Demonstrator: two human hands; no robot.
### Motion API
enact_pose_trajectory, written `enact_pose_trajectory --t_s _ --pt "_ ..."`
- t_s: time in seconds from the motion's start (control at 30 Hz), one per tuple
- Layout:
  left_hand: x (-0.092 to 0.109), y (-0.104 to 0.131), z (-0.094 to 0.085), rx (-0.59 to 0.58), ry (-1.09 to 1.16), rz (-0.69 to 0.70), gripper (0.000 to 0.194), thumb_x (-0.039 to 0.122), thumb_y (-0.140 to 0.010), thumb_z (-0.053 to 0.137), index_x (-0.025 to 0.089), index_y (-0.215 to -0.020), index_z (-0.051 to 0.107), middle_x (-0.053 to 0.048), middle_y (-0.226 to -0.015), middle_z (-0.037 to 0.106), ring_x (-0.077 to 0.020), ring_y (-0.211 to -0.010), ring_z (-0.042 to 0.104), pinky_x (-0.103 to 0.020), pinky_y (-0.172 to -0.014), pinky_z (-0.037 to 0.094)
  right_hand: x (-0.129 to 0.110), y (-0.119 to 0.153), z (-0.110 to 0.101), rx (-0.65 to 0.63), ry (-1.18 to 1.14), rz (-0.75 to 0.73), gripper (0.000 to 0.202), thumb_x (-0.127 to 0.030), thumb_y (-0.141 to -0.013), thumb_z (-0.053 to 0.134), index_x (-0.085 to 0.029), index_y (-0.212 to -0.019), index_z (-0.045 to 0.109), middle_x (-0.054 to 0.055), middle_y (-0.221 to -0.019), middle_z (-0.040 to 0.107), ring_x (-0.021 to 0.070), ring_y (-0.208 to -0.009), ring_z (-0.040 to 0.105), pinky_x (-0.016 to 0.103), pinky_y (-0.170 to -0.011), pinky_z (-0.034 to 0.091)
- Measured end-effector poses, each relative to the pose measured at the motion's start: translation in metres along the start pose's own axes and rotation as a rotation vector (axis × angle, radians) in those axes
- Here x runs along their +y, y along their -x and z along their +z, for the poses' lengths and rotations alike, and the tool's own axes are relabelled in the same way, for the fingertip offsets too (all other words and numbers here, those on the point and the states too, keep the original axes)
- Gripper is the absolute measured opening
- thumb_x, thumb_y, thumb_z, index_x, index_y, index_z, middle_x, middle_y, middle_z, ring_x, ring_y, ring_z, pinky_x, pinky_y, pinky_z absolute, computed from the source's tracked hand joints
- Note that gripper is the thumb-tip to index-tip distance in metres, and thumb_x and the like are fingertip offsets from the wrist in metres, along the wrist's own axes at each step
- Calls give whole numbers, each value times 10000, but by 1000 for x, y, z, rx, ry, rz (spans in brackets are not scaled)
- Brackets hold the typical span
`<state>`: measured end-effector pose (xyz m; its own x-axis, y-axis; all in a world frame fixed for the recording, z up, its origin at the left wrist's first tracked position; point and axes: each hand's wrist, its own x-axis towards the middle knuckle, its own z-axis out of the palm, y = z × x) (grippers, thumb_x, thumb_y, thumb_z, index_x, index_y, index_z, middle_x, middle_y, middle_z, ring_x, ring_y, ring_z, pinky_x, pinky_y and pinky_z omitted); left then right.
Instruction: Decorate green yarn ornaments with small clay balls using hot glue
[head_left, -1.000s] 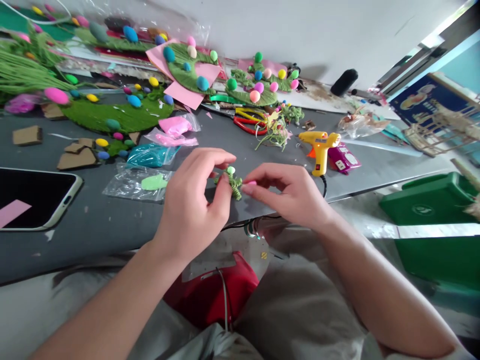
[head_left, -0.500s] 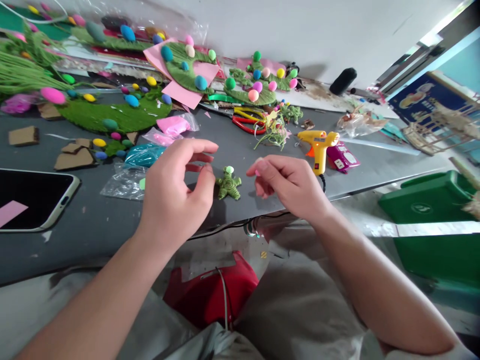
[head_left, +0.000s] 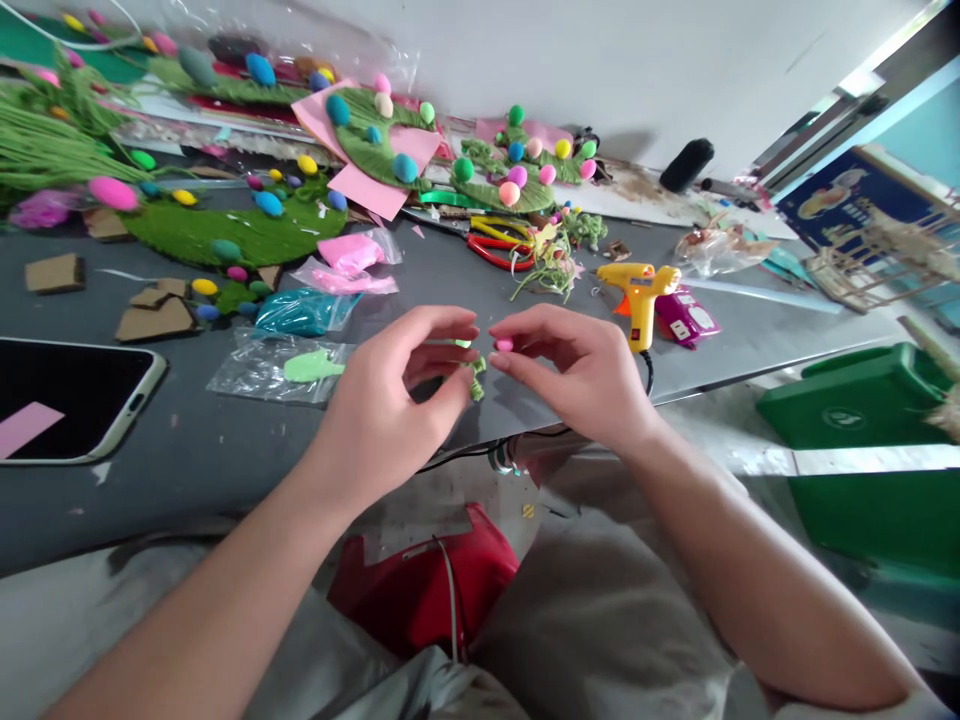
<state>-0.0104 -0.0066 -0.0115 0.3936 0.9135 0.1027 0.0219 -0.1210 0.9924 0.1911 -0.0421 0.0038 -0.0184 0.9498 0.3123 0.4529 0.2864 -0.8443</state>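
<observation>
My left hand (head_left: pixel 405 385) is curved above the front of the grey table, thumb and index finger apart. Behind its fingertips is a small green yarn-wrapped star (head_left: pixel 478 386), mostly hidden by them; whether they touch it is unclear. A pale green ball (head_left: pixel 463 343) on the star's top peeks out between the fingers. Just to the right, my right hand (head_left: pixel 581 365) pinches a small pink ball (head_left: pixel 503 345) between thumb and fingertips, close beside the star and the left fingertips.
A yellow glue gun (head_left: pixel 636 290) lies right of the hands near a purple packet (head_left: pixel 688 316). Red-handled pliers (head_left: pixel 499 252) lie behind. Clear bags, one with pale green clay (head_left: pixel 311 366), and a phone (head_left: pixel 67 400) are to the left. Green pieces with colored balls line the back.
My left hand has moved right, in front of the star, uncovering the pale green clay. My right hand has shifted slightly, and the pink ball in its pinch shows more plainly.
</observation>
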Motion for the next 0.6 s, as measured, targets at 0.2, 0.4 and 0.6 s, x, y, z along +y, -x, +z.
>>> enact_pose_trajectory --t_s 0.2,0.4,0.6 --pt "8 -2 0 -180 530 -363 223 266 -872 823 228 -1092 824 -62 -1173 811 -233 -1159 747 -325 -1012 616 1 -1 1 37 181 -221 112 -250 -897 813 -215 -994 768 29 -981 751 149 -858 681 273 -712 556" --pt "1 -4 5 -57 530 -370 222 313 -797 901 234 -997 845 -46 -1032 829 -196 -948 778 -328 -922 655 5 0 5 -29 242 -301 165 -238 -918 772 -231 -1083 762 58 -1088 696 170 -935 655 302 -751 539" --pt "3 -13 -8 139 387 -253 248 343 -796 906 246 -1011 829 -23 -897 774 -151 -828 737 -223 -691 637 10 -2 -17 -6 300 -104 310 -449 -885 822 -183 -1026 749 -15 -791 645 108 -655 504 272 -615 422"
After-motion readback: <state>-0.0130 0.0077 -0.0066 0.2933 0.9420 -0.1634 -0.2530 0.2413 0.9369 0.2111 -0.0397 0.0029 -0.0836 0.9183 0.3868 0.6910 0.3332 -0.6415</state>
